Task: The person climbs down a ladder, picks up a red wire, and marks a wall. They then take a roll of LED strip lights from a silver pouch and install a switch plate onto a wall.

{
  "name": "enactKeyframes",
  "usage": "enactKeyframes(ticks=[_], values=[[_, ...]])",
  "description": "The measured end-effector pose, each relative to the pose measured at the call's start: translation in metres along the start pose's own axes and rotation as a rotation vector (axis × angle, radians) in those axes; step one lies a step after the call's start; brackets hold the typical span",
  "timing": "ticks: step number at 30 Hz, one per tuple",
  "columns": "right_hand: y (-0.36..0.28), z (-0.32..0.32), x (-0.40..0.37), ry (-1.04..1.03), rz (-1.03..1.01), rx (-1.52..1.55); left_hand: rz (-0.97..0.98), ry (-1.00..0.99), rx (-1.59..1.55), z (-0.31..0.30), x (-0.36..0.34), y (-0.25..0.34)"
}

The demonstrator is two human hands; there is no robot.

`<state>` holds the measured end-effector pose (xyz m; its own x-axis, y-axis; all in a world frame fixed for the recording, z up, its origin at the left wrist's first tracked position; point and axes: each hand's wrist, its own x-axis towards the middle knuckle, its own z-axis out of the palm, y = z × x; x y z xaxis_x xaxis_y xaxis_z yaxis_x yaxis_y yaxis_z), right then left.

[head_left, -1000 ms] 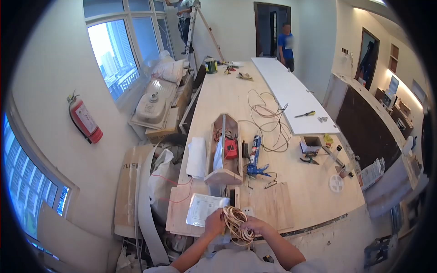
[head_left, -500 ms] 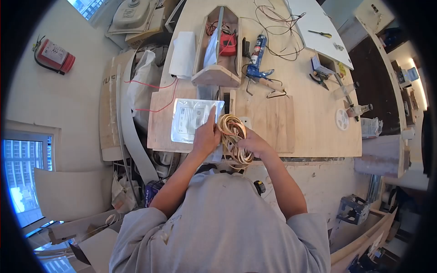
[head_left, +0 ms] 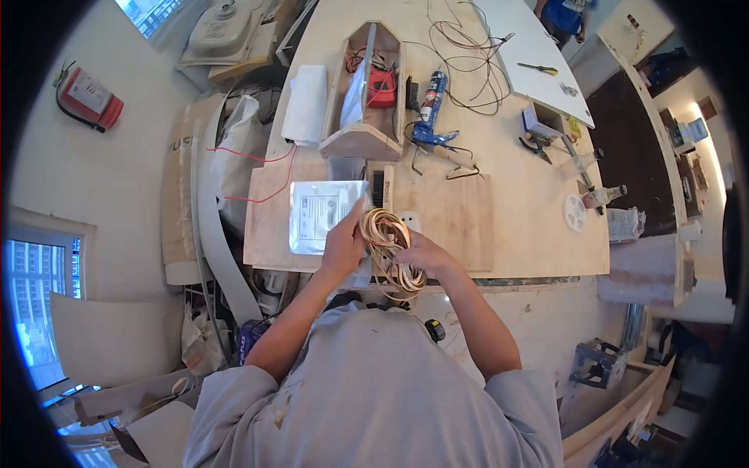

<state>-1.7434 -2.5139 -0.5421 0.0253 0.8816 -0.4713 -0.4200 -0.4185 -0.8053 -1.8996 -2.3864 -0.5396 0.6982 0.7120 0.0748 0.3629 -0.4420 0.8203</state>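
Observation:
A bundle of tan and copper-coloured wire, looped into a coil, is held between my two hands in front of my chest at the table's near edge. My left hand grips the coil's left side, index finger pointing forward along it. From the other side my right hand closes around the loops, its fingertips partly among them. Just left of my left hand, a silver packet with a printed label lies on a wooden board. Beyond the coil are a wooden brush and a white socket plate.
Ahead stands a wooden tool caddy holding a red device. A blue caulking gun, loose dark wires, pliers and glass bottles lie rightward. Another person stands at the far right.
The view has shifted slightly, so the table sits a little lower and further left. Another person has come into view at the top right. Both hands still hold the wire coil.

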Motion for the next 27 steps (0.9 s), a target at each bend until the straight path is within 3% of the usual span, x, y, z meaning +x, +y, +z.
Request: enactKeyframes(ticks=[2, 5, 9, 10, 12, 13, 14, 15, 17, 20, 27], values=[[-0.006, -0.001, -0.004, -0.008, 0.052, 0.005, -0.175, -0.039, -0.119, 0.0, -0.002, -0.003], [-0.001, -0.005, 0.004, -0.047, 0.004, -0.001, -0.209, -0.01, -0.282, 0.018, -0.007, -0.036], [0.004, -0.002, 0.006, -0.034, -0.005, -0.122, -0.181, -0.037, -0.199, 0.023, -0.005, -0.039], [0.001, -0.003, 0.01, -0.029, -0.007, -0.22, -0.303, -0.051, -0.072, 0.014, -0.007, -0.021], [0.027, -0.018, 0.027, 0.036, -0.205, -0.413, -0.263, -0.053, 0.066, 0.02, -0.011, -0.036], [0.008, -0.009, 0.014, -0.012, -0.203, -0.395, -0.381, -0.177, 0.288, 0.013, -0.01, -0.021], [0.043, -0.029, 0.04, -0.002, -0.291, -0.496, -0.291, -0.202, 0.319, 0.002, -0.011, -0.001], [0.026, -0.018, 0.024, 0.023, -0.173, -0.436, -0.077, -0.122, 0.312, 0.002, -0.015, -0.002], [0.019, -0.014, 0.026, -0.019, -0.116, -0.414, -0.001, -0.194, 0.459, 0.01, -0.013, -0.025], [0.024, -0.011, 0.025, 0.027, -0.016, -0.164, 0.058, -0.141, 0.525, 0.009, -0.011, -0.018], [0.018, 0.002, 0.026, 0.09, 0.093, -0.013, 0.014, -0.143, 0.606, 0.008, -0.004, -0.003]])
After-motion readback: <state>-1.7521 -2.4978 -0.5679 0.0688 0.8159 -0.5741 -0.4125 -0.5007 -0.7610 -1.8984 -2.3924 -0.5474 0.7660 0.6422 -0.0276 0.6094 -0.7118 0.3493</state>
